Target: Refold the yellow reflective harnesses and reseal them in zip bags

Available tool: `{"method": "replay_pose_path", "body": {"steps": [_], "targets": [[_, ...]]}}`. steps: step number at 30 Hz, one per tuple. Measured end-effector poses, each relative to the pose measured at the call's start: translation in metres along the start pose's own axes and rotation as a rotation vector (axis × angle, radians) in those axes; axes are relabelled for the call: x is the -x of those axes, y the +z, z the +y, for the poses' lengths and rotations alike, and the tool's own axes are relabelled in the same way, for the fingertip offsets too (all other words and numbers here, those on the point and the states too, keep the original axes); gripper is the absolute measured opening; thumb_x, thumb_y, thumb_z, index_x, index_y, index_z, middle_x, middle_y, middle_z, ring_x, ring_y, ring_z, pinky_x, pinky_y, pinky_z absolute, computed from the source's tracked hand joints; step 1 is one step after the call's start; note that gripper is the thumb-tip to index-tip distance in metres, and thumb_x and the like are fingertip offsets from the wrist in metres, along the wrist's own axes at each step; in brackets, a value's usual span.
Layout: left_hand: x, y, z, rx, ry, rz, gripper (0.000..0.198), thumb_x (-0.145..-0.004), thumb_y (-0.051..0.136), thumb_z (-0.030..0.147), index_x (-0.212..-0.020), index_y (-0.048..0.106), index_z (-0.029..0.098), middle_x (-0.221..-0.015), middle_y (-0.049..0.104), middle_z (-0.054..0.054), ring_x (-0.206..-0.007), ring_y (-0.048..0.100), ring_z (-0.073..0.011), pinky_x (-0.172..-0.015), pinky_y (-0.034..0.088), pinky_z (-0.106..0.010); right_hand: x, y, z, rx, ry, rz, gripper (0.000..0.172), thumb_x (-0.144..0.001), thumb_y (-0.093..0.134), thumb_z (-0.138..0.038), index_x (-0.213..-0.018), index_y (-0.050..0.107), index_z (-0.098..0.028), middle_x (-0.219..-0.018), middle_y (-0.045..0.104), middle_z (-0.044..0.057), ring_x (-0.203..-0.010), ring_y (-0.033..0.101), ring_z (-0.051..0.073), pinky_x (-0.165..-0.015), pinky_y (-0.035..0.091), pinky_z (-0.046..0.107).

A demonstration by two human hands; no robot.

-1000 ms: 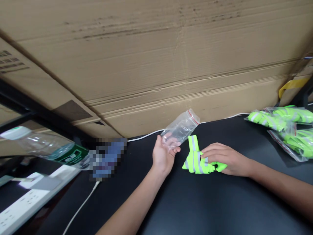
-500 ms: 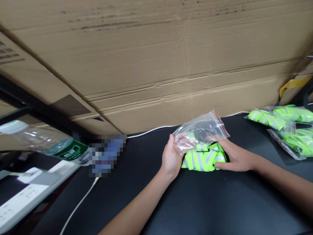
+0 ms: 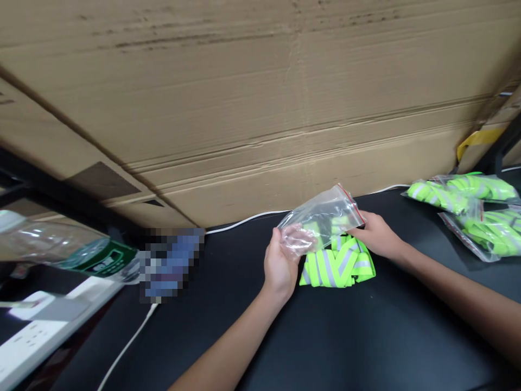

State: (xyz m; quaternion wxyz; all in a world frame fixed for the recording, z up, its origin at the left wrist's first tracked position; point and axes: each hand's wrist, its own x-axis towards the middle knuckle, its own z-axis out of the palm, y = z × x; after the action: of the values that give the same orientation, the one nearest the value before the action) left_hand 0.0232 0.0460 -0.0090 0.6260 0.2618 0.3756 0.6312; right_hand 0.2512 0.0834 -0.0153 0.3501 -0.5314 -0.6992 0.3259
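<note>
Brown cardboard (image 3: 264, 98) stands along the far edge of the black bench (image 3: 345, 336), with a power strip (image 3: 35, 336) and a green-labelled bottle (image 3: 106, 259) by the left edge. Near the far right corner lie bagged lime bundles (image 3: 443, 195), one overlapping the next.

Between my hands, back from the near edge, a lime bundle (image 3: 336, 266) with silver stripes rests on the bench. A clear bag (image 3: 325, 209) slants just above it; the bundle's upper folds show through the film, though I can't tell whether they're inside or behind it.

My left hand (image 3: 281, 269) has the bag's lower end between thumb and fingers. My right hand (image 3: 378, 233) is at the red-lined mouth, fingertips partly hidden, so I can't say whether they pinch film, strap or both.

I'd judge the strap light, soft and floppy, not at all fragile, and best gripped around its folded middle so the loops don't slip out. The film looks thin and slippery; its rim beside the red line should give the surest hold.
</note>
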Motion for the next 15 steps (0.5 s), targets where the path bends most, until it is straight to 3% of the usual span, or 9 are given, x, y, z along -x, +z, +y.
{"method": "replay_pose_path", "body": {"steps": [4, 6, 8, 11, 13, 15], "targets": [[-0.004, -0.002, 0.002, -0.008, 0.003, 0.016, 0.044, -0.098, 0.047, 0.050, -0.092, 0.069, 0.013, -0.076, 0.073, -0.010, -0.068, 0.072, -0.0227, -0.062, 0.056, -0.032, -0.015, -0.005, 0.018, 0.079, -0.011, 0.178, 0.035, -0.062, 0.082, -0.038, -0.087, 0.065, -0.020, -0.094, 0.064, 0.010, -0.098, 0.059, 0.032, -0.091, 0.044, 0.051], [-0.005, -0.002, 0.004, -0.022, 0.022, 0.012, 0.044, -0.097, 0.049, 0.052, -0.092, 0.069, 0.013, -0.075, 0.073, -0.009, -0.068, 0.072, -0.0228, -0.060, 0.055, -0.032, -0.015, -0.008, 0.020, 0.064, -0.035, 0.218, 0.034, -0.067, 0.079, -0.044, -0.086, 0.064, -0.021, -0.092, 0.062, 0.009, -0.095, 0.058, 0.030, -0.092, 0.044, 0.050], [-0.004, 0.000, 0.005, -0.041, 0.050, -0.010, 0.044, -0.095, 0.052, 0.054, -0.093, 0.069, 0.014, -0.075, 0.072, -0.009, -0.067, 0.071, -0.0224, -0.060, 0.055, -0.032, -0.009, -0.009, 0.016, 0.012, -0.070, 0.229, 0.033, -0.082, 0.067, -0.054, -0.087, 0.063, -0.022, -0.092, 0.064, 0.008, -0.092, 0.059, 0.027, -0.090, 0.046, 0.046], [0.002, 0.005, 0.006, -0.126, 0.108, -0.081, 0.044, -0.093, 0.057, 0.056, -0.095, 0.071, 0.014, -0.075, 0.072, -0.008, -0.068, 0.070, -0.0227, -0.062, 0.055, -0.033, 0.008, -0.007, 0.001, -0.138, -0.128, 0.155, 0.053, -0.098, 0.033, -0.065, -0.097, 0.066, -0.023, -0.092, 0.069, 0.007, -0.087, 0.064, 0.023, -0.082, 0.052, 0.039], [0.009, 0.008, 0.006, -0.252, 0.164, -0.126, 0.045, -0.092, 0.057, 0.057, -0.096, 0.072, 0.015, -0.077, 0.073, -0.009, -0.077, 0.072, -0.0251, -0.069, 0.056, -0.035, 0.020, -0.007, -0.012, -0.338, -0.130, 0.078, 0.054, -0.097, 0.036, -0.067, -0.105, 0.067, -0.023, -0.090, 0.071, 0.006, -0.081, 0.067, 0.022, -0.076, 0.054, 0.038], [0.016, 0.008, 0.005, -0.446, 0.228, -0.202, 0.045, -0.095, 0.055, 0.056, -0.099, 0.074, 0.016, -0.087, 0.075, -0.011, -0.092, 0.071, -0.0280, -0.083, 0.055, -0.039, 0.028, -0.012, -0.024, -0.495, -0.091, 0.098, 0.041, -0.091, 0.057, -0.060, -0.100, 0.070, -0.023, -0.083, 0.072, 0.005, -0.075, 0.067, 0.021, -0.074, 0.055, 0.037]]}}
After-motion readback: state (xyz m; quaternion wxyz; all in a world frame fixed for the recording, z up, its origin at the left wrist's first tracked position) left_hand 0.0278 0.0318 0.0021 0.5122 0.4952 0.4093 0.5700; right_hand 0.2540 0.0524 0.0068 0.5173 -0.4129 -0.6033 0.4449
